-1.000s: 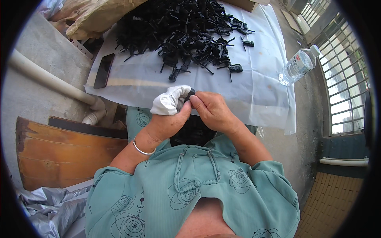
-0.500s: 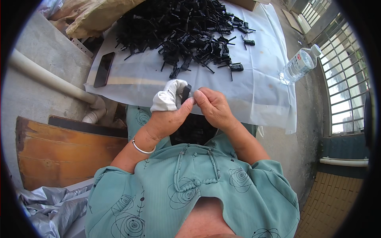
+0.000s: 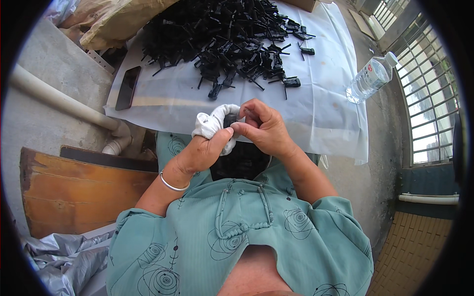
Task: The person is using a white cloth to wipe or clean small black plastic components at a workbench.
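Note:
My left hand (image 3: 205, 148) has a white cloth covering (image 3: 211, 122) over its fingers, while the thumb is bare. It grips a small black plastic part (image 3: 229, 120), mostly hidden by the fingers. From the right, my right hand (image 3: 264, 129) is bare, its thumb and curled forefinger closed at that part's edge. Both thumb tips nearly meet there. Beyond the hands, a large heap of black plastic parts (image 3: 217, 39) with thin prongs covers the far side of the table. Below the hands, a dark container (image 3: 240, 164) with black contents shows between my legs.
White plastic sheeting (image 3: 326, 74) covers the table. On it lie a dark phone (image 3: 128, 88) at the left and a clear water bottle (image 3: 371, 78) at the right edge. A pale pipe (image 3: 64, 98) and a wooden board (image 3: 84, 192) are at my left, a barred window (image 3: 427, 93) at my right.
Both hands have shifted slightly lower. My right forefinger has lifted and curled over the black part, and more white cloth shows below my left thumb.

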Tool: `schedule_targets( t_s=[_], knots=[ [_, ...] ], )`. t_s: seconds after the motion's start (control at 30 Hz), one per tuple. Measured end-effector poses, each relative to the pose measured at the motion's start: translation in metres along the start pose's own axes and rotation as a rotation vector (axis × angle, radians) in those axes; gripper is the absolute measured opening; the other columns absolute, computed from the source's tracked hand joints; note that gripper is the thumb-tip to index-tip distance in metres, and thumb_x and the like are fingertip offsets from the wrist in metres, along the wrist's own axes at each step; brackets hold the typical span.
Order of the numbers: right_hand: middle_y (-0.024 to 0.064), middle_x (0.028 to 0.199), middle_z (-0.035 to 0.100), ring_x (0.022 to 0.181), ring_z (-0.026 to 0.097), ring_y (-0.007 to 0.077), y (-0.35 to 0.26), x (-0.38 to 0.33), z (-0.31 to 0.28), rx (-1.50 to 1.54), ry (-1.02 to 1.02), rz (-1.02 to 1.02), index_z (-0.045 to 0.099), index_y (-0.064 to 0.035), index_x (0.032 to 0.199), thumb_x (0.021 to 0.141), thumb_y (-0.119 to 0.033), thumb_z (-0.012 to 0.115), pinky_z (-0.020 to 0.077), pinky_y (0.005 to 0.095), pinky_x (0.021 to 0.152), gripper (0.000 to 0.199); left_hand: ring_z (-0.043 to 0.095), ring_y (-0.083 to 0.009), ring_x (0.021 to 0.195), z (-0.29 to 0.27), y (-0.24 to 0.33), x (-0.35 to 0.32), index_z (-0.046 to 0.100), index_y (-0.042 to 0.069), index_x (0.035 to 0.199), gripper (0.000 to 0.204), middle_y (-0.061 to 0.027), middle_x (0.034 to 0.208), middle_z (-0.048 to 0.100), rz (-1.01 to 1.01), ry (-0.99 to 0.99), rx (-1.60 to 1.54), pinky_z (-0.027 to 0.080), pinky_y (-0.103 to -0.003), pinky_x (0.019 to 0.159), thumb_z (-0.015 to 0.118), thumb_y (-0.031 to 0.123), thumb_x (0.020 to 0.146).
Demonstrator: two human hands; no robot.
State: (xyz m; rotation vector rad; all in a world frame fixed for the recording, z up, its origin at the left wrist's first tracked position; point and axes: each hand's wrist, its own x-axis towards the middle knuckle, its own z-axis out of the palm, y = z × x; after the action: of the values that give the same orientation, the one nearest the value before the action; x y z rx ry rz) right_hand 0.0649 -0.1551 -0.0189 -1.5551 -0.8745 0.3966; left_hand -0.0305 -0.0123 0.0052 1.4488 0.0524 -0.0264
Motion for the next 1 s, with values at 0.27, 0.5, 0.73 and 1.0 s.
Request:
schedule_targets(
  t_s=[0.27,0.5,0.73,1.0],
  knots=[
    [0.0074,0.062,0.049,0.054,0.043,0.0154,-0.003,-0.001,0.005,-0.159,-0.055,-0.125,0.053,0.0002,0.076,0.089,-0.014,0.052,0.0389,0.0288,0.052,0.019,0.053,-0.0188,0.076,0.0,-0.02,0.006,0.044,-0.002,0.106,0.024,-0.0084,0.086,0.053,0.358,0.181,0.48,0.045,-0.032,0.069,0.043,0.003,0.082],
    [0.0138,0.06,0.049,0.053,0.044,0.0203,0.009,0.001,0.027,-0.146,-0.071,-0.077,0.053,0.0012,0.074,0.089,-0.014,0.049,0.0397,0.0318,0.053,0.021,0.05,-0.0226,0.086,-0.002,-0.03,-0.004,0.044,-0.002,0.106,0.025,-0.0137,0.094,0.051,0.259,0.197,0.644,0.042,-0.03,0.078,0.038,0.002,0.083],
    [0.0128,0.067,0.057,0.056,0.052,0.0242,0.013,0.037,0.0,-0.528,0.013,0.039,0.057,0.0003,0.08,0.087,-0.02,0.053,0.0434,0.0329,0.056,0.022,0.057,-0.0362,0.084,-0.026,-0.033,-0.004,0.046,-0.002,0.114,0.035,-0.0203,0.095,0.057,0.353,0.163,0.862,0.046,-0.037,0.075,0.052,0.011,0.082],
    [0.015,0.075,0.059,0.067,0.057,0.0346,0.048,0.06,-0.001,-0.905,0.1,-0.098,0.056,-0.0021,0.084,0.082,-0.02,0.057,0.0449,0.0423,0.06,0.018,0.057,-0.031,0.092,-0.046,-0.021,0.002,0.059,0.0,0.107,0.029,-0.017,0.102,0.058,0.531,0.387,1.13,0.046,-0.034,0.082,0.057,0.001,0.078]
  ],
)
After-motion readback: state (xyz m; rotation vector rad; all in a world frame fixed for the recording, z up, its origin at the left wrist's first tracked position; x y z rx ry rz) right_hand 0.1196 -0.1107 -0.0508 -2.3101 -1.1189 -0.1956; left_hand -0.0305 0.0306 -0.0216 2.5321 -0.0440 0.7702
